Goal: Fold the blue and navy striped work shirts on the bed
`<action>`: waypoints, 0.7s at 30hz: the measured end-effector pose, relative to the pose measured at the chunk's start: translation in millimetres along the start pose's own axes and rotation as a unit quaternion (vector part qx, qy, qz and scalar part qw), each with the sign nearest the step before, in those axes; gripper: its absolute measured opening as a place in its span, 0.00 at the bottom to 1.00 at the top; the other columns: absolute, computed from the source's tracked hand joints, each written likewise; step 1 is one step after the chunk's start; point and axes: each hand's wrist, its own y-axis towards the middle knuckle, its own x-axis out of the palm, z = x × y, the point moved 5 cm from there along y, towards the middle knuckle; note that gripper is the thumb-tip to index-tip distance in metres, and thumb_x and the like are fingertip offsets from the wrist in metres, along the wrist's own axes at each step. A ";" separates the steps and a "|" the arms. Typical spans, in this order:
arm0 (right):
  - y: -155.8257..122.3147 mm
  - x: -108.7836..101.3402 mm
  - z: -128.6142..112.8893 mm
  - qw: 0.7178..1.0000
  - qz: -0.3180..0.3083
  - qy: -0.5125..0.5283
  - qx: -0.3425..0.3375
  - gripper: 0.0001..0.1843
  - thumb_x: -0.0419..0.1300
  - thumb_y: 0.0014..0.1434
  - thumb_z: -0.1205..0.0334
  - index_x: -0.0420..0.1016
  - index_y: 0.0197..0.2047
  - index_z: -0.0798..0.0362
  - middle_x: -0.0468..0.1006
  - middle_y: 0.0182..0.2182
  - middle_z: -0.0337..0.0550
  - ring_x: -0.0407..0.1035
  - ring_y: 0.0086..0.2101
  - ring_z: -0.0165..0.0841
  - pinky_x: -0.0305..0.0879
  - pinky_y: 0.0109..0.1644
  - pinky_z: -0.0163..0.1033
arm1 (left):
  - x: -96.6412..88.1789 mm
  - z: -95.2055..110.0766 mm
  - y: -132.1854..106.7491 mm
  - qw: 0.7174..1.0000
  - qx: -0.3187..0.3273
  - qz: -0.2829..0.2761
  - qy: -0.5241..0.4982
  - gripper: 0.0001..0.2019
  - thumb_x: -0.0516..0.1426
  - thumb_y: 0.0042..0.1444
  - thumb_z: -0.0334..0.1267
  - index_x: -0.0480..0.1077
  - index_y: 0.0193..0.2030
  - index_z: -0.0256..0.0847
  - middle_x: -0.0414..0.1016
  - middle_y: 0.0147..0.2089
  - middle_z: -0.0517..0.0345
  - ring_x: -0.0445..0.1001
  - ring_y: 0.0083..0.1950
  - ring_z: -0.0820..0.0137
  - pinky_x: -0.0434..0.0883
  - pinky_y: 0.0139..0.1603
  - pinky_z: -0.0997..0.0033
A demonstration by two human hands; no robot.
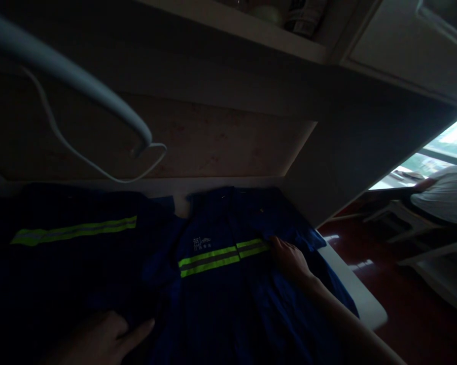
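Observation:
A dark blue work jacket [228, 284] with a yellow-green reflective stripe [220, 256] lies spread on a white table [365, 299]. My right hand [289, 258] rests flat on its chest by the right end of the stripe, fingers stretched out. My left hand [106, 334] lies on the dark cloth at the bottom left, thumb pointing right, fingers apart as far as the dim light shows. A second dark garment [61, 243] with its own reflective stripe [76, 230] lies to the left, partly overlapping the jacket.
A pale curved arm [72, 76] with a hanging white cable [99, 167] reaches over the table from the upper left. A wall panel stands behind. At right, past the table edge, is a red floor, white furniture, and another person in white [445, 195].

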 end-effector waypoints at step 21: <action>85.0 -40.4 106.7 0.996 0.090 -0.017 0.009 0.26 0.49 0.64 0.58 0.66 0.64 0.54 0.69 0.61 0.55 0.65 0.57 0.48 0.62 0.60 0.51 | -56.4 42.4 124.5 0.930 0.151 0.204 0.267 0.37 0.50 0.56 0.62 0.64 0.64 0.35 0.70 0.61 0.38 0.71 0.59 0.50 0.66 0.61 0.53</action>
